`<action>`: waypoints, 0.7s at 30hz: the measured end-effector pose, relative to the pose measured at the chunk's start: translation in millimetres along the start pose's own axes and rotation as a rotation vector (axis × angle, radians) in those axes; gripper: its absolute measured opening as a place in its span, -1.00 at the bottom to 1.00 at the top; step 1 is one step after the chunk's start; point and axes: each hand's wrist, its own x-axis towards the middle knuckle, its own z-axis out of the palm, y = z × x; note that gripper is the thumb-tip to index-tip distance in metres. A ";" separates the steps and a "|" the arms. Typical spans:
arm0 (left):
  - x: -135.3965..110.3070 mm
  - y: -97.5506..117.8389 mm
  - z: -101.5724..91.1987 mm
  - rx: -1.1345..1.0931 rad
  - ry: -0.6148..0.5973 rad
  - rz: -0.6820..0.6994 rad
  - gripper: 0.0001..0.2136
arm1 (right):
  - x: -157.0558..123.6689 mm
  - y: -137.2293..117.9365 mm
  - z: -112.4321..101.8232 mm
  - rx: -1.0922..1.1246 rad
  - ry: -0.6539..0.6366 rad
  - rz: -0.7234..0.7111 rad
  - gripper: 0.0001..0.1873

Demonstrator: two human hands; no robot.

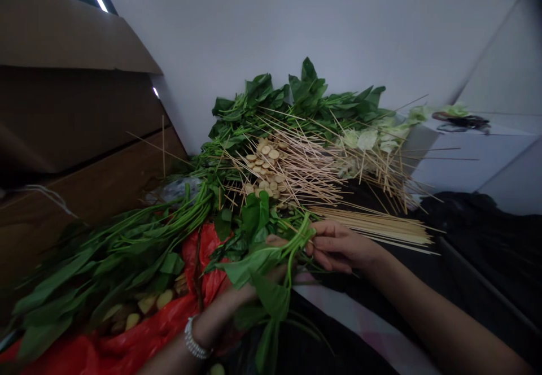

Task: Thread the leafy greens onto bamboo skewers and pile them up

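Note:
My right hand (339, 245) pinches the stems of a bunch of leafy greens (258, 267), and my left hand (231, 301), with a beaded bracelet (197, 338) at its wrist, grips the same bunch from below. Just beyond them lies a loose bundle of bamboo skewers (372, 227). A large heap of long-stemmed spinach-like greens (114, 245) rests on a red plastic bag (203, 256) to the left of my hands. Round tan slices (265, 166) sit among scattered skewers (300, 171) further ahead.
Pale skewered leaves (366, 140) lie at the far right of the heap. Brown cardboard panels (71, 81) rise along the left side, and a white wall (254, 42) stands behind. A white box (461, 155) and black cloth (478, 239) occupy the right.

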 end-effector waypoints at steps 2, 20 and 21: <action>4.0 -6.5 -10.9 -0.250 0.117 -0.119 -0.78 | -1.5 -0.1 -0.8 0.002 -0.012 0.004 -0.77; 13.3 -5.9 -47.3 -0.894 0.396 -0.356 -0.66 | 12.9 11.5 10.3 -0.237 0.261 0.103 -0.75; 13.4 -6.2 -47.5 -0.899 0.390 -0.343 -0.66 | 13.3 11.5 10.3 -0.244 0.270 0.099 -0.75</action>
